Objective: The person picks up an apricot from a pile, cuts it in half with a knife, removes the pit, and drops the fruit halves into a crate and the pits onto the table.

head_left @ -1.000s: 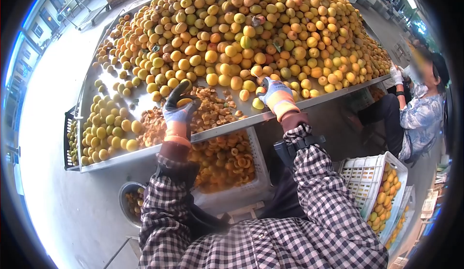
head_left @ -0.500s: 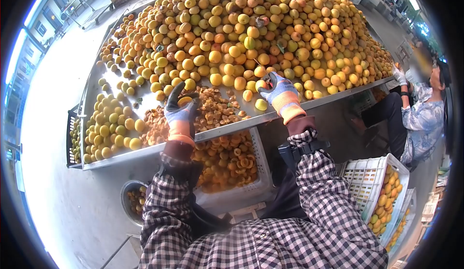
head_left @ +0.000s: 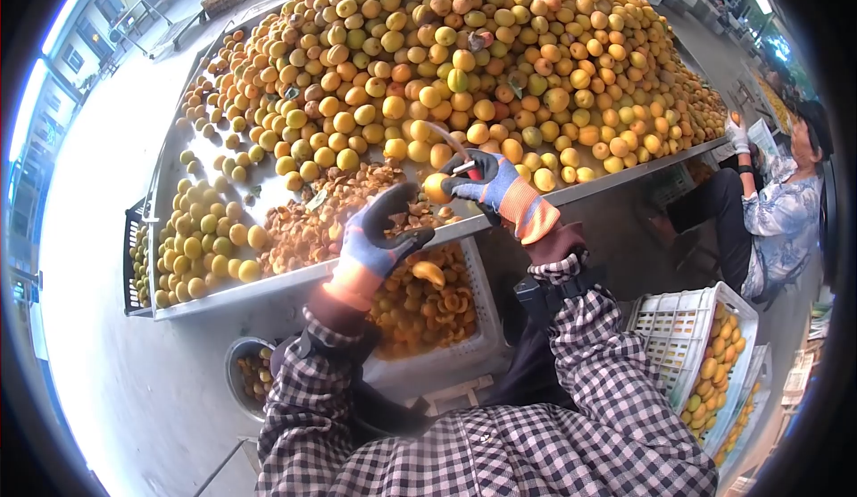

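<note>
My left hand (head_left: 373, 236), in a blue and black glove, has its thumb and fingers apart with nothing between them. Just below it, a split apricot (head_left: 428, 273) is above the crate of cut apricots (head_left: 482, 293). My gloved right hand (head_left: 500, 186) grips a small knife (head_left: 451, 142) with a curved blade pointing up and a red handle. A whole apricot (head_left: 436, 188) is held at the same hand's fingertips. Behind both hands lies a big heap of apricots (head_left: 500, 59) on the metal table (head_left: 402, 251). Apricot pieces (head_left: 308, 220) lie left of my right hand.
Greener apricots (head_left: 201, 238) sit at the table's left corner. A metal bucket (head_left: 234, 376) stands below on the left. White crates of apricots (head_left: 665, 341) stand at right, near a seated person (head_left: 777, 202) whose gloved hand reaches the heap.
My left hand has moved right and nearer, opening, and the split apricot it held is now below it. My right hand has come left from the heap with an apricot; the knife blade now shows.
</note>
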The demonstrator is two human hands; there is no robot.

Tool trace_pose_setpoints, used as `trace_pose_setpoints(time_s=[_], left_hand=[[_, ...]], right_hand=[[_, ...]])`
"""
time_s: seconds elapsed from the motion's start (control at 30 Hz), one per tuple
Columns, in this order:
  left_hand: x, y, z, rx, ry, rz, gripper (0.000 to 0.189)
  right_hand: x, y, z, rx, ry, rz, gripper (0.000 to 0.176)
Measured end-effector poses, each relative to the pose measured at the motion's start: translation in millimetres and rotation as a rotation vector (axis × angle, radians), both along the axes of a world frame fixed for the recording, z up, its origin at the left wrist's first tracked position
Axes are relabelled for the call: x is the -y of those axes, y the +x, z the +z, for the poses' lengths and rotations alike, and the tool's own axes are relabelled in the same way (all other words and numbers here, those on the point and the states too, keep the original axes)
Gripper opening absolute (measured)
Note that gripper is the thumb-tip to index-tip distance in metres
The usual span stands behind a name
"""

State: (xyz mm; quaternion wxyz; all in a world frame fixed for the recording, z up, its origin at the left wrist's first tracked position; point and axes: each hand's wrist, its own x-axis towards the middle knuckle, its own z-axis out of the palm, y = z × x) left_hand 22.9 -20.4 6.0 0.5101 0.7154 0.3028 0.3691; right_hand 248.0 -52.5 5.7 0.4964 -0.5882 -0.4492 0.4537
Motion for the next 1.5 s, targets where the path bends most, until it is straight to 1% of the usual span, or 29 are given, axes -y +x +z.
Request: trace_pose_setpoints(time_s=[0.03,0.07,0.1,0.13,0.17,0.2,0.23,0.27,0.3,0.33,0.4,0.43,0.47,0.53,0.6,0.67,0.73,0.8,0.87,0.97,1.03,1.13,1.17,1.23,1.33,1.37,1.43,1.47,1.5], left_hand=[[3,2,8,-0.081,0.032,0.045,0.056],[1,4,8,-0.082,0.028,0.055,0.056],[-1,5,8,-0.1,0.128,0.032,0.054],[-4,5,7,-0.118,0.228,0.008,0.053],[-6,3,1,-0.177,0.253,0.028,0.047],[-8,1,-4,-0.178,0.254,0.035,0.047],[-10,-1,-7,-0.04,0.137,0.049,0.044],[-12,-3,-11,0.099,0.02,0.062,0.042],[-15,-8,-8,0.219,-0.192,0.055,0.039],[-19,-12,-6,0.236,-0.395,0.074,0.041],[-20,-14,4,0.275,-0.376,0.097,0.042],[-19,-14,7,0.278,-0.372,0.098,0.042],[-18,-13,9,0.31,-0.386,0.1,0.043],[-18,-12,9,0.343,-0.399,0.103,0.043],[-21,-11,8,0.301,-0.339,0.042,0.041],[-18,-9,12,0.354,-0.358,0.026,0.039],[-12,-5,15,0.405,-0.38,0.005,0.038],[-6,-1,14,0.443,-0.414,0.06,0.036],[-4,-1,14,0.416,-0.393,0.062,0.035],[-1,-2,10,0.384,-0.401,0.054,0.035],[-1,-3,8,0.374,-0.431,0.043,0.035],[-2,-5,8,0.38,-0.472,0.105,0.033],[-6,-7,10,0.365,-0.435,0.065,0.033],[-15,-12,13,0.335,-0.361,-0.015,0.035],[-23,-17,12,0.259,-0.325,-0.026,0.035],[-26,-20,10,0.202,-0.273,-0.031,0.042],[-27,-17,2,0.271,-0.299,0.023,0.04],[-24,-15,-2,0.335,-0.327,0.077,0.039],[-17,-9,5,0.337,-0.34,0.065,0.038]], right_hand=[[2,-7,5,-0.1,-0.032,0.091,0.032],[4,-15,11,-0.199,-0.063,0.184,0.032],[5,-25,14,-0.147,-0.072,0.191,0.031],[4,-31,14,-0.063,-0.097,0.188,0.024],[2,-37,13,-0.109,-0.079,0.172,0.022],[0,-42,10,-0.154,-0.06,0.155,0.02],[-1,-44,5,-0.154,-0.06,0.16,0.02],[-1,-46,0,-0.068,0.087,0.103,0.019],[-1,-49,-1,0.017,0.235,0.045,0.019],[1,-51,-1,0.017,0.239,0.05,0.019],[7,-53,0,0.026,0.324,0.111,0.016],[10,-52,2,0.101,0.201,0.157,0.025],[12,-54,2,0.104,0.204,0.159,0.025],[16,-61,4,0.359,0.308,0.179,0.025],[19,-64,6,0.345,0.242,0.175,0.026],[19,-64,5,0.404,0.329,0.214,0.028],[21,-66,4,0.371,0.254,0.217,0.03],[18,-71,-3,0.228,0.388,0.187,0.026],[19,-75,-5,0.248,0.393,0.183,0.03],[17,-82,-16,0.171,0.336,0.143,0.031],[11,-87,-23,0.267,0.435,0.154,0.031],[11,-87,-21,0.21,0.372,0.173,0.029],[10,-87,-20,0.21,0.372,0.174,0.029],[8,-85,-15,0.243,0.26,0.211,0.029],[13,-81,5,0.327,0.291,0.199,0.022],[15,-78,8,0.329,0.293,0.199,0.022],[21,-76,8,0.536,0.348,0.088,0.02],[22,-80,0,0.533,0.346,0.09,0.02],[21,-86,-13,0.508,0.344,0.086,0.02]])
